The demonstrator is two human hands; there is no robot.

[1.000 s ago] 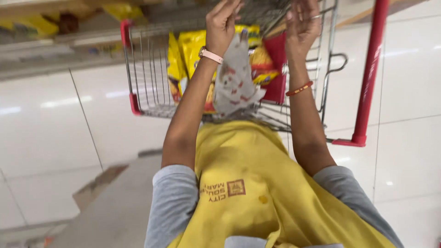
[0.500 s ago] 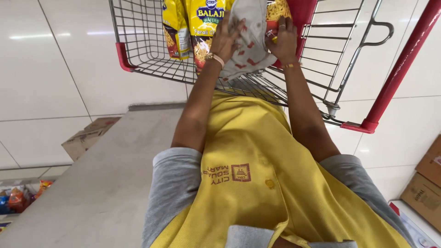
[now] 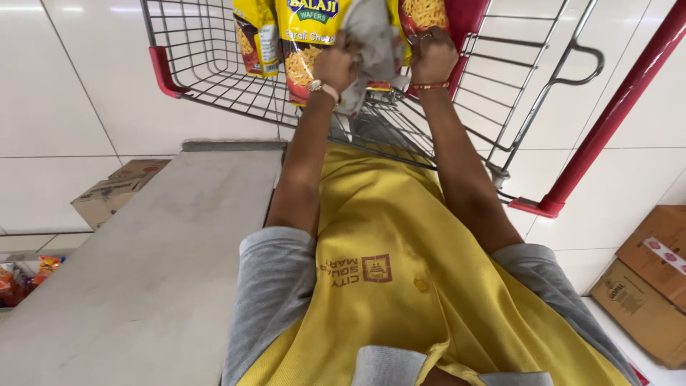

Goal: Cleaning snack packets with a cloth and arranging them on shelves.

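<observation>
A: What's in the wire cart [image 3: 214, 68]?

B: Yellow snack packets [image 3: 307, 36], standing at twelve o'clock.

A: And the hands?

B: The left hand [image 3: 336, 64] and right hand [image 3: 432, 53] are both closed around a grey cloth [image 3: 371, 43], held over the cart's near rim.

A: Other packages?

B: Brown cardboard boxes [image 3: 654, 282] at four o'clock, another box [image 3: 118, 189] at nine.

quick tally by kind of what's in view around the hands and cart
Hands: 2, the left hand and right hand, both gripping the grey cloth
Grey cloth: 1
Wire shopping cart: 1
Yellow snack packets in the cart: 3 at least, such as this one
Cardboard boxes: 3, one on the left and two at lower right
Total: 10
</observation>
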